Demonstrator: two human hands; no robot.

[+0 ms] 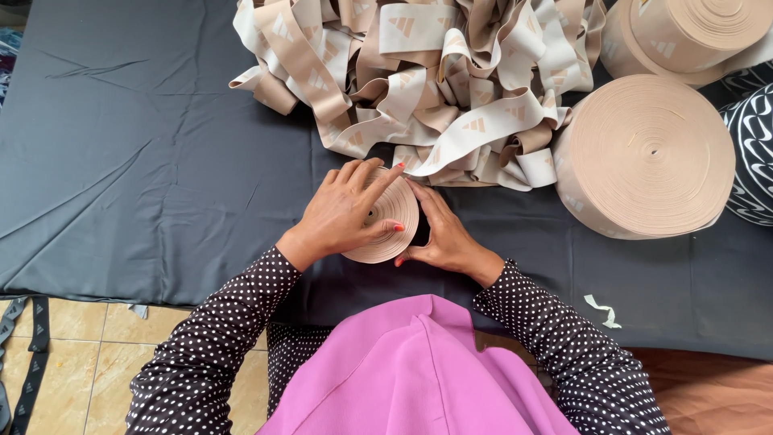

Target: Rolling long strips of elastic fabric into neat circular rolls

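Note:
A small roll of beige elastic band (392,216) lies between both my hands above the dark cloth (145,161). My left hand (342,211) rests flat over the roll's face with the fingers spread on it. My right hand (441,234) cups the roll's right side, thumb under its lower edge. The band runs up from the roll into a loose heap of beige and cream band (427,80) just beyond my fingers.
A big wound beige roll (644,157) lies to the right, another beige roll (692,32) behind it. Black-and-white patterned rolls (753,153) sit at the right edge. A small scrap (604,310) lies on the cloth. Tiled floor (72,354) shows at lower left.

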